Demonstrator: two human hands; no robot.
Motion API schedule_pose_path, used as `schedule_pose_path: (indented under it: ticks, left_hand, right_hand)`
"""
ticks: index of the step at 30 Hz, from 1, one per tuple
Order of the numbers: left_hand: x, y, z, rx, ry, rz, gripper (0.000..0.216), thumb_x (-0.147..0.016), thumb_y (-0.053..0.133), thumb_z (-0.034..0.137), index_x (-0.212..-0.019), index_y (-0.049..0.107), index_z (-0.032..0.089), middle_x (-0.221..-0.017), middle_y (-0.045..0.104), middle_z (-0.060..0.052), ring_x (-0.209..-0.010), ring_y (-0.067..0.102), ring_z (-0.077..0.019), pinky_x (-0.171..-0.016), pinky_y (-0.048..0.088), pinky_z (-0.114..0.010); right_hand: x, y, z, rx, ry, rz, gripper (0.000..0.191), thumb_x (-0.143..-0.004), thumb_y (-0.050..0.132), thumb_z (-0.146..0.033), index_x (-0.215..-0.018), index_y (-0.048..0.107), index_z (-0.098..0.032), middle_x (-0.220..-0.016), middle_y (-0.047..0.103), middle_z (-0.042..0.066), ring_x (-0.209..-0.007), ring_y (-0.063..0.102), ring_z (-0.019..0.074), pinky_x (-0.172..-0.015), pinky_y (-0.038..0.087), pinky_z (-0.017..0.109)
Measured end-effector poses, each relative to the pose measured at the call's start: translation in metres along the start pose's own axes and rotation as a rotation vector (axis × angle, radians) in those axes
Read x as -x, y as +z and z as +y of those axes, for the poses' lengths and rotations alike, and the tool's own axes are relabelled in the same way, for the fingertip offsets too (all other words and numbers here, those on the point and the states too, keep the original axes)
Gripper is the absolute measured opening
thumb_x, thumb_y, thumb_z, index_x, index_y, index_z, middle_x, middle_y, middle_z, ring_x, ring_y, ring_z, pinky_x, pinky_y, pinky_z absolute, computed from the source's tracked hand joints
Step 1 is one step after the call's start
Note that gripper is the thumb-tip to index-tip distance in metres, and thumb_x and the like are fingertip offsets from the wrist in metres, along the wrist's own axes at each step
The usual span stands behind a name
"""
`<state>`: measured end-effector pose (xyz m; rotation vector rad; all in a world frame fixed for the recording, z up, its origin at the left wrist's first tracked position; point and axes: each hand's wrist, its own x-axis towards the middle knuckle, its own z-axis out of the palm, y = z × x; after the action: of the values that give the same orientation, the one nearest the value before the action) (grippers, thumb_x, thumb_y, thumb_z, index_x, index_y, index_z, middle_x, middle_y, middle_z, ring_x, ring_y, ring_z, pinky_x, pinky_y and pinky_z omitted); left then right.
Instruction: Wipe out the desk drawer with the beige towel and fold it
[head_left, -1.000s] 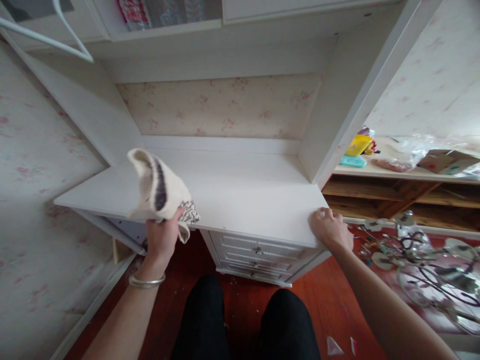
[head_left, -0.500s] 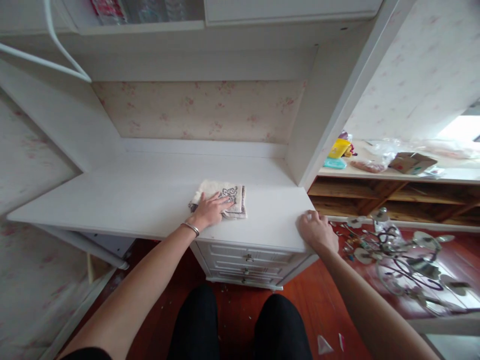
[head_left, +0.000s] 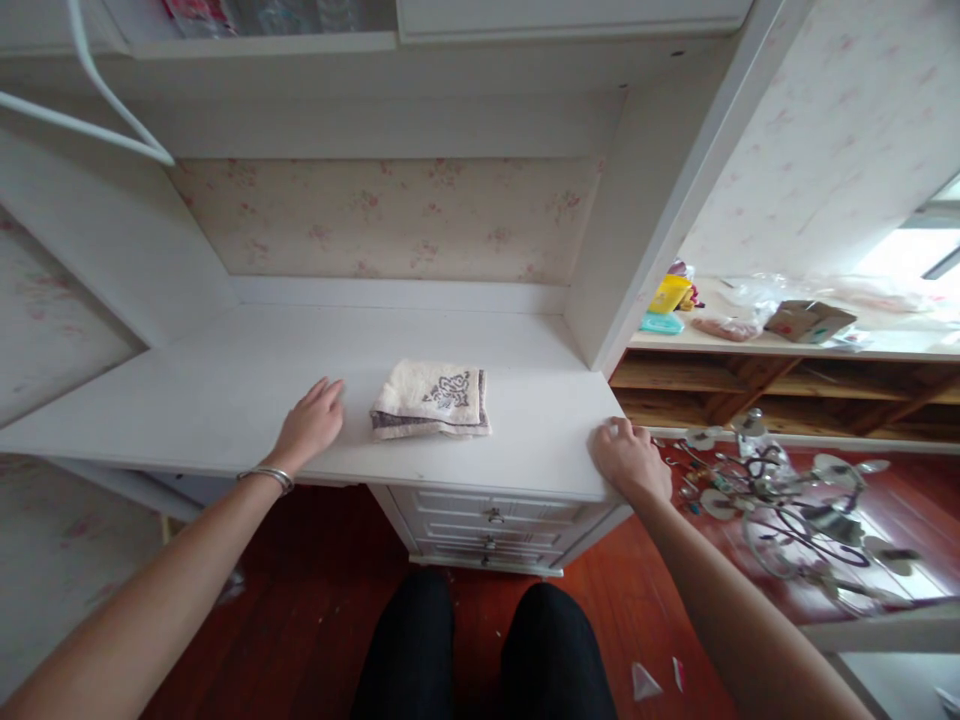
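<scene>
A folded cream cloth with a dark pattern lies on the white desk top. My left hand rests flat on the desk just left of the cloth, fingers stretched out, holding nothing; a bangle is on that wrist. My right hand is curled over the desk's front right corner, gripping the edge.
White drawers sit under the desk. A white side panel rises at the right. Beyond it is a wooden shelf with a box and packets. A chandelier lies on the red floor. My legs are below.
My left hand laid the cloth on the desk, pressed it flat, then let go and drew back to the left. My right hand stayed on the corner.
</scene>
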<state>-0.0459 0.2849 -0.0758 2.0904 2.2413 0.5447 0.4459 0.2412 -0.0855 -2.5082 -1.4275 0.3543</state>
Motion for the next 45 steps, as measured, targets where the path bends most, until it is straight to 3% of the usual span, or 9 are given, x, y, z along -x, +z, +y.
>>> schedule_pose_path:
  ticks: [2,4,16,45]
  left_hand:
    - [0.004,0.013,-0.015,-0.078,-0.167,-0.104,0.056,-0.095,0.03,0.032,-0.149,0.04,0.017,-0.158,0.03,-0.015,-0.144,0.03,-0.036,-0.112,0.023,-0.068]
    - [0.009,0.024,-0.021,-0.144,-0.207,-0.137,0.057,-0.098,0.024,0.034,-0.152,0.035,0.021,-0.161,0.026,-0.011,-0.147,0.024,-0.0351,-0.112,0.016,-0.071]
    - [0.017,0.028,-0.016,-0.185,-0.195,-0.027,0.054,-0.099,0.021,0.04,-0.147,0.042,0.028,-0.158,0.034,-0.007,-0.144,0.031,-0.0304,-0.113,0.022,-0.064]
    - [0.016,0.027,-0.012,-0.114,-0.228,0.073,0.045,-0.097,0.032,0.039,-0.133,0.058,0.033,-0.151,0.046,-0.004,-0.138,0.04,-0.0275,-0.111,0.025,-0.06]
  right_hand:
    - [0.0,0.001,0.0,0.005,-0.001,0.0,0.056,-0.097,0.021,-0.05,-0.14,0.047,-0.026,-0.133,0.05,0.017,-0.118,0.055,0.0371,-0.093,0.045,0.053]
    - [0.0,0.001,0.0,0.01,-0.005,0.003,0.056,-0.097,0.02,-0.05,-0.14,0.047,-0.026,-0.132,0.05,0.017,-0.117,0.055,0.0363,-0.093,0.045,0.053]
    - [-0.002,0.004,0.001,-0.008,-0.002,0.016,0.056,-0.097,0.022,-0.051,-0.141,0.048,-0.028,-0.133,0.05,0.016,-0.121,0.053,0.0367,-0.095,0.044,0.054]
    - [-0.002,0.005,0.0,0.036,-0.009,0.005,0.059,-0.096,0.019,-0.051,-0.141,0.046,-0.024,-0.134,0.048,0.019,-0.119,0.053,0.0398,-0.094,0.045,0.055]
